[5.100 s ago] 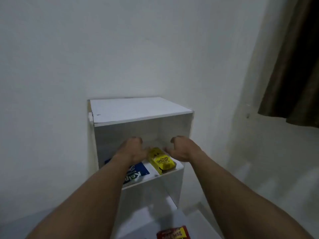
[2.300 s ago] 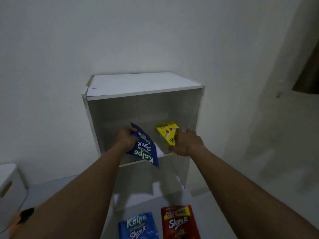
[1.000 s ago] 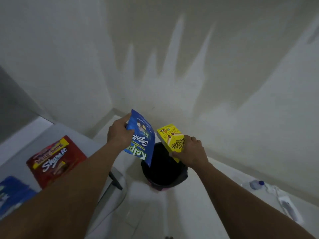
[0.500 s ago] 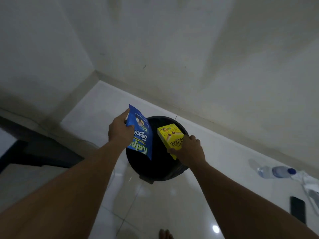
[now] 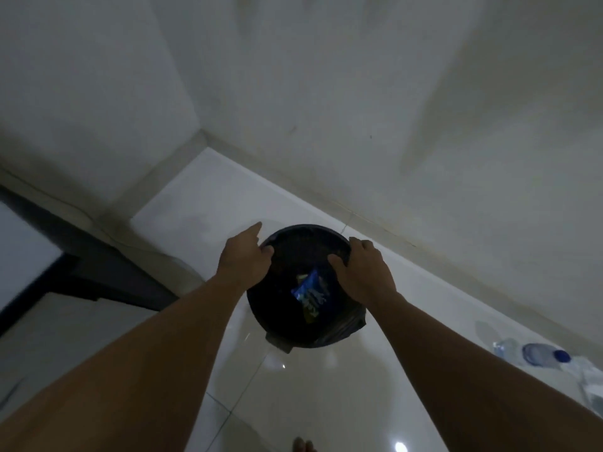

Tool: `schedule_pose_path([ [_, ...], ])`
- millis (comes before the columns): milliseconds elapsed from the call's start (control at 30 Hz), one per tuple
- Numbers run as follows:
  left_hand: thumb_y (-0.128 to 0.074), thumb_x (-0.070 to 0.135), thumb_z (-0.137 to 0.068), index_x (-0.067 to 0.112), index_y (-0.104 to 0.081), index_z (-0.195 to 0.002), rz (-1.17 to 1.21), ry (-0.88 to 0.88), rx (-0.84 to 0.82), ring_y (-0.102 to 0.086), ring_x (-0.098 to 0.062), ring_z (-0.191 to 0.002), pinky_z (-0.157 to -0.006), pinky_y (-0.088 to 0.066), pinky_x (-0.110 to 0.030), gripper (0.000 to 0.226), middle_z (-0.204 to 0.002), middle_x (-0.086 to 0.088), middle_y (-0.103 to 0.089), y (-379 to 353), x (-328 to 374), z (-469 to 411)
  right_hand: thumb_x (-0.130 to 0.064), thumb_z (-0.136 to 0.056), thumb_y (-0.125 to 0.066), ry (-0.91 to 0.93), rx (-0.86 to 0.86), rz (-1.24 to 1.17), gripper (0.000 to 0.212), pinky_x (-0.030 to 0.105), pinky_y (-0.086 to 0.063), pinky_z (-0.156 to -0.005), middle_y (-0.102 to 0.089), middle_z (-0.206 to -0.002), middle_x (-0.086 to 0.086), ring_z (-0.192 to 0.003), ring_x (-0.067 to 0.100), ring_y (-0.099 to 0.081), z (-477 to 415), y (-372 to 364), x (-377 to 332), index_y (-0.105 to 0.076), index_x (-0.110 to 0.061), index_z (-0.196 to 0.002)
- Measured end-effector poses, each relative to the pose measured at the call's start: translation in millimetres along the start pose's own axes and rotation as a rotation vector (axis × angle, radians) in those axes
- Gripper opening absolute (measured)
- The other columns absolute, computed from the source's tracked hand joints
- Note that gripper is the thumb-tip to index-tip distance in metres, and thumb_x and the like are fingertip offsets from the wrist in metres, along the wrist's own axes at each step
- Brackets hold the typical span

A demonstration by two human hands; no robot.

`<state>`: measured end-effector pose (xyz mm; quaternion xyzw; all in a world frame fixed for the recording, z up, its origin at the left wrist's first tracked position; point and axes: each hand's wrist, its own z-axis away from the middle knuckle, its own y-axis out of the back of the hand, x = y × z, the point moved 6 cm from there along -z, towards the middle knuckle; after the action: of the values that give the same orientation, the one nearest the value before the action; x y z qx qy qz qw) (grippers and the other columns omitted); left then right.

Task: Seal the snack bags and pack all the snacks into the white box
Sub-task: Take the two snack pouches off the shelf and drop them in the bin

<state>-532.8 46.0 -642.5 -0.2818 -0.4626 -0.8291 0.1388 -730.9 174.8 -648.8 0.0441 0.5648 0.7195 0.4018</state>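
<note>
Left hand [image 5: 246, 256] at 10 o'clock of the bin [image 5: 261, 309] and right hand [image 5: 362, 272] at 2 hover empty, each grip wide, with a bag [image 5: 310, 293] lying inside.

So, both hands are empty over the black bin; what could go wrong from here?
The blue snack bag lies inside the black bin rather than packed away, so the packing may end a snack short. The left hand and right hand hover empty above it; nothing is being retrieved. A plastic bottle lies on the glossy floor nearby, a possible trip hazard.
</note>
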Motion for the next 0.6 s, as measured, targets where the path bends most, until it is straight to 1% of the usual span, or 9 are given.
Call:
schedule_pose_path([
  [133,-0.056,0.030,-0.096,0.021,-0.032,-0.152,-0.152,-0.145,0.052,-0.048,-0.027,-0.131,-0.108,-0.040,-0.037,0.062,-0.140,-0.010,-0.054,79.3,32.3,52.6,-0.049,-0.099,-0.045,0.092,0.002,0.022,0.068,0.042,-0.039,-0.106,-0.041,-0.149,0.016,-0.137,0.033,-0.039,33.1,63.1,-69.1,-0.030,-0.007,-0.151],
  [233,-0.055,0.034,-0.096,0.024,-0.033,-0.152,-0.193,-0.193,0.129,-0.051,-0.026,-0.127,-0.103,-0.044,-0.038,0.060,-0.134,-0.008,-0.057,140.4,53.8,101.4,-0.047,-0.100,-0.046,0.192,0.036,0.029,0.068,0.040,-0.039,-0.106,-0.039,-0.150,0.015,-0.137,0.031,-0.039,68.5,108.2,-127.7,-0.027,-0.008,-0.152],
  [300,-0.054,0.036,-0.096,0.025,-0.035,-0.150,-0.186,-0.209,0.210,-0.052,-0.026,-0.124,-0.101,-0.046,-0.039,0.058,-0.132,-0.008,-0.058,186.6,61.1,138.9,-0.046,-0.100,-0.047,0.247,0.049,0.029,0.069,0.040,-0.038,-0.107,-0.039,-0.150,0.016,-0.136,0.032,-0.040,94.0,134.8,-170.1,-0.027,-0.007,-0.153],
  [433,-0.052,0.038,-0.095,0.025,-0.041,-0.147,-0.213,-0.201,0.384,-0.053,-0.029,-0.121,-0.098,-0.046,-0.040,0.054,-0.129,-0.007,-0.060,272.3,52.0,220.8,-0.044,-0.098,-0.051,0.362,0.057,0.024,0.067,0.042,-0.044,-0.104,-0.046,-0.142,0.017,-0.129,0.033,-0.046,148.7,166.9,-254.1,-0.032,-0.006,-0.149],
  [500,-0.052,0.038,-0.095,0.025,-0.044,-0.145,-0.234,-0.165,0.445,-0.053,-0.031,-0.121,-0.099,-0.046,-0.041,0.053,-0.129,-0.008,-0.061,306.9,34.2,258.3,-0.045,-0.097,-0.052,0.414,0.059,0.035,0.065,0.043,-0.046,-0.101,-0.048,-0.137,0.018,-0.125,0.034,-0.049,174.1,171.8,-293.6,-0.036,-0.006,-0.147],
  [600,-0.056,0.037,-0.092,0.022,-0.052,-0.138,-0.223,-0.083,0.508,-0.054,-0.032,-0.121,-0.100,-0.046,-0.042,0.049,-0.130,-0.010,-0.062,349.2,-6.2,305.0,-0.044,-0.096,-0.053,0.495,0.046,0.067,0.064,0.045,-0.047,-0.100,-0.049,-0.136,0.018,-0.124,0.036,-0.050,208.1,167.4,-349.6,-0.038,-0.005,-0.145],
])
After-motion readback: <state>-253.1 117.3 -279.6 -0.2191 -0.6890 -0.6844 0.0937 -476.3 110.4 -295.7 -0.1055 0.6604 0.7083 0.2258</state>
